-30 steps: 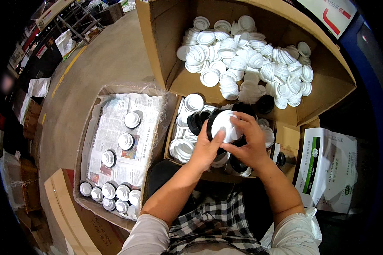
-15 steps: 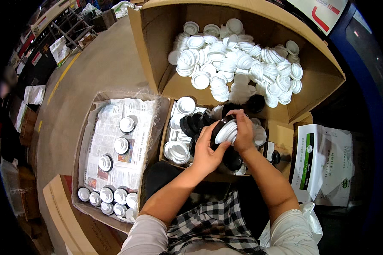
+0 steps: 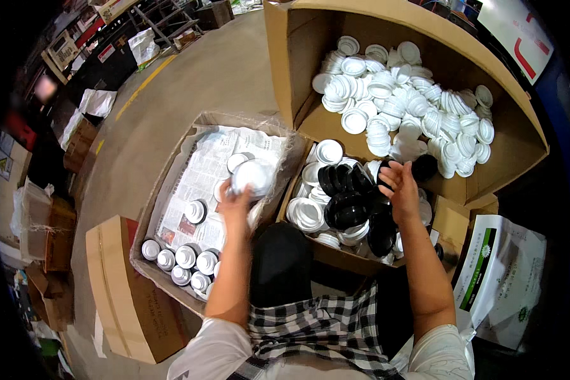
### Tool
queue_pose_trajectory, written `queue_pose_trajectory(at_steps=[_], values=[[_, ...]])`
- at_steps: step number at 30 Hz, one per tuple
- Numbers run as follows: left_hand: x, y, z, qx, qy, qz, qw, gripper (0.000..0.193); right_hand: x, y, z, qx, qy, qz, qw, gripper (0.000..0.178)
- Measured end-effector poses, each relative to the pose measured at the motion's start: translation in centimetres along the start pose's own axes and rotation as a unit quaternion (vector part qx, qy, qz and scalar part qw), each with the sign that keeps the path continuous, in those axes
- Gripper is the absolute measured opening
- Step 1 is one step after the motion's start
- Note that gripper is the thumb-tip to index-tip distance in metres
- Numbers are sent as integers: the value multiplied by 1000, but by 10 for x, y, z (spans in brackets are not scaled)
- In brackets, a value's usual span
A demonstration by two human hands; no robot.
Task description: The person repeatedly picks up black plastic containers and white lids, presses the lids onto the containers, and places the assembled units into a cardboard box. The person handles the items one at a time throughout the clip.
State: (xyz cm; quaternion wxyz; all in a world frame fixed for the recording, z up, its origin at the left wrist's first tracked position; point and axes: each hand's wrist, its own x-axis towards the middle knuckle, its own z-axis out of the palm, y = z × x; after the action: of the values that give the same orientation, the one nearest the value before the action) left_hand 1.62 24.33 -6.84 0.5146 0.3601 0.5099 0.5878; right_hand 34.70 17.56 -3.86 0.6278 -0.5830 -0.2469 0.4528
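My left hand (image 3: 236, 204) is closed on a round white plastic lid (image 3: 253, 176), blurred by motion, above the newspaper-lined carton (image 3: 147, 220) on the left. Stepped white lids with dark rims stand in that carton: a single one (image 3: 196, 211) near its middle and several grouped at its near end. My right hand (image 3: 401, 191) is raised with its fingers apart and nothing in it. Below it is a smaller box holding glossy black caps (image 3: 346, 210) and white ring-shaped lids (image 3: 305, 214).
A large carton (image 3: 285, 69) lies open at the far side, heaped with white lids (image 3: 417, 101). On the right is a white printed sack (image 3: 506, 278). A folded-open cardboard box (image 3: 117, 285) stands at the lower left. Racks and boxes line the far left.
My hands have parted. The left has carried the lid from over the middle box to the left carton; the right has let go and opened. The whole view has shifted, with things sitting further right.
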Motion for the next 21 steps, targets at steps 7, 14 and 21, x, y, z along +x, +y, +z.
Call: queue_pose_trajectory(at_steps=[7,14,21], values=[[66,-136,-249,302,166,-55,937,72,6,-9,2,16,17,-39,999,42],[23,-36,33,278,-179,124,936,32,21,10,-13,-161,21,-144,976,19],[4,-28,185,334,-509,246,754,40,28,13,-12,-219,9,-225,949,20]])
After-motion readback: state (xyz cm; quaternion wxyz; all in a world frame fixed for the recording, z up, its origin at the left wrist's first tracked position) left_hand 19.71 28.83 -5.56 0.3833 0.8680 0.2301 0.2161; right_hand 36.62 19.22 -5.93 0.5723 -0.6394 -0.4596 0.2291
